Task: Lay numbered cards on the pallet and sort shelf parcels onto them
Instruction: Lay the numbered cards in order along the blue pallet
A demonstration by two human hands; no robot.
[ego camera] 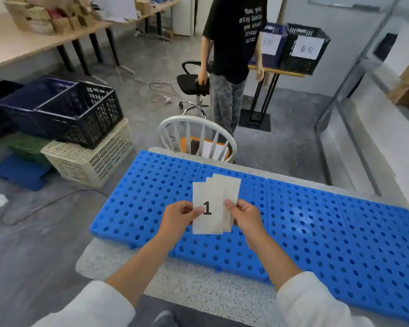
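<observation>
At the far left, brown cardboard parcels [45, 17] are sitting piled on a pale wooden table [21, 47]. Below them, a black slatted plastic crate [80, 114] is resting tilted on a beige lattice plastic crate [90, 161] on the grey floor.

Moving in, the left hand [180, 217] is pinching the left edge of a small fan of white paper number cards [214, 201], with its thumb lying across the face of the front card beside a printed "1". The right hand [244, 215] is gripping the right edge of the same fan, fingers curled behind and thumb on top. The cards are being held upright in the air above the bright blue perforated plastic pallet [316, 220], not touching it. The pallet is lying flat across a grey speckled stone table [175, 277].

Beyond the pallet, a white spindle-back chair [196, 135] is standing against the table's far edge. Behind it, a person in a black printed T-shirt [232, 43] is standing. To the right, a black plastic crate with a white paper label [307, 50] is sitting on a stand.
</observation>
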